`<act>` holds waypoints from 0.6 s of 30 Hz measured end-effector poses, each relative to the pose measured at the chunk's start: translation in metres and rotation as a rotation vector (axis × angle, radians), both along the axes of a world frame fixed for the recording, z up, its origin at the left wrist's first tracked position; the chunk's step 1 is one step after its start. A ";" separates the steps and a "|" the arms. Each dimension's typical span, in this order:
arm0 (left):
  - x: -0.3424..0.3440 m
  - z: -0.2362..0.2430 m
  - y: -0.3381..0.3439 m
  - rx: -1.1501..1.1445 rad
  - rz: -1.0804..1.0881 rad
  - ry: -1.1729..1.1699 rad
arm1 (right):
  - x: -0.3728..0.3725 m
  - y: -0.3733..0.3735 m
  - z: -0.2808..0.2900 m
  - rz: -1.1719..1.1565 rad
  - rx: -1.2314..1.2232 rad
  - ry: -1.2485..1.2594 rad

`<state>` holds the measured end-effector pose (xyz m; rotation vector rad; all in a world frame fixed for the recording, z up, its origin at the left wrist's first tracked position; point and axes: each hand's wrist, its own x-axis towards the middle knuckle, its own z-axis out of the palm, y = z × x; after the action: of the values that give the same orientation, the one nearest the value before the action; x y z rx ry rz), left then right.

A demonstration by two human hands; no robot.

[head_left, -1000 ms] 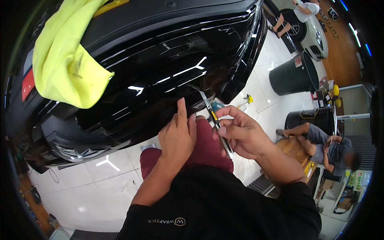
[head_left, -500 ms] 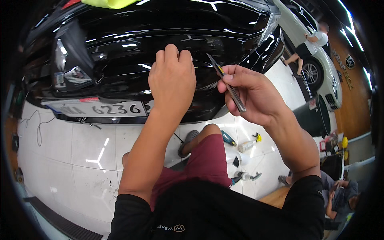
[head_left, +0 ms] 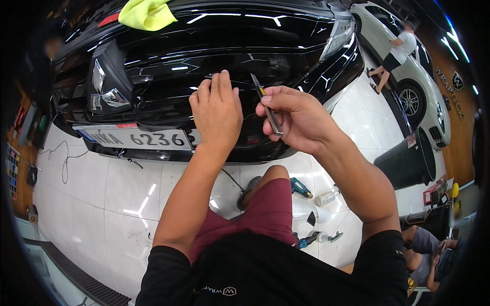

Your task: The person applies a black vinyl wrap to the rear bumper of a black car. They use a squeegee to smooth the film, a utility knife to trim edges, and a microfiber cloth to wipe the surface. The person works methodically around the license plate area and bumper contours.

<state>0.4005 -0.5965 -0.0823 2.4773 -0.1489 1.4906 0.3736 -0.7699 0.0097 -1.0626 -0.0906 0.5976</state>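
Observation:
The glossy black front bumper [head_left: 168, 76] of a car spans the space before me, with a dark emblem panel and a white number plate [head_left: 132, 136] at the left. My left hand [head_left: 217, 112] is at the bumper, its back toward me and its fingers stretched upward; whether the fingertips touch the paint I cannot tell. Just to the right, my right hand [head_left: 303, 120] grips a slim metal snap-off knife [head_left: 273, 121] between thumb and fingers. The knife's dark blade points up and left toward the bumper, apart from my left hand.
A yellow cloth [head_left: 145, 14] lies on the car. On the tiled floor are a teal heat gun [head_left: 300, 187], a clear spray bottle [head_left: 326, 197] and another spray bottle [head_left: 326, 236]. A dark bin [head_left: 408, 159] stands right, near a white car [head_left: 434, 104]. Other people are nearby.
The fingers of my left hand have straightened from a curled pose. My right hand and the knife have come left, closer to it. The view has shifted, showing more of the yellow cloth.

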 end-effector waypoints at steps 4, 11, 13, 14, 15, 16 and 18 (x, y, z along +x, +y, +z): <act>0.000 0.003 0.004 0.004 -0.024 -0.007 | -0.001 0.002 0.001 -0.006 -0.032 0.000; 0.012 0.013 0.010 0.051 -0.106 -0.061 | -0.003 0.006 0.003 -0.059 -0.065 0.000; 0.014 0.013 0.013 0.101 -0.095 -0.082 | -0.005 0.010 0.002 -0.070 -0.063 -0.001; 0.014 0.012 0.014 0.125 -0.090 -0.093 | -0.006 0.011 0.001 -0.076 -0.062 -0.001; 0.015 0.011 0.013 0.131 -0.096 -0.108 | -0.006 0.013 0.000 -0.080 -0.052 0.000; 0.014 0.008 0.011 0.137 -0.101 -0.123 | -0.006 0.014 -0.001 -0.083 -0.043 0.002; 0.013 0.003 0.010 0.148 -0.111 -0.136 | -0.007 0.017 -0.002 -0.087 -0.026 0.008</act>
<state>0.4134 -0.5866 -0.0789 2.4316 -0.4295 1.6551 0.3664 -0.7528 0.0081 -1.0841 -0.0293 0.5251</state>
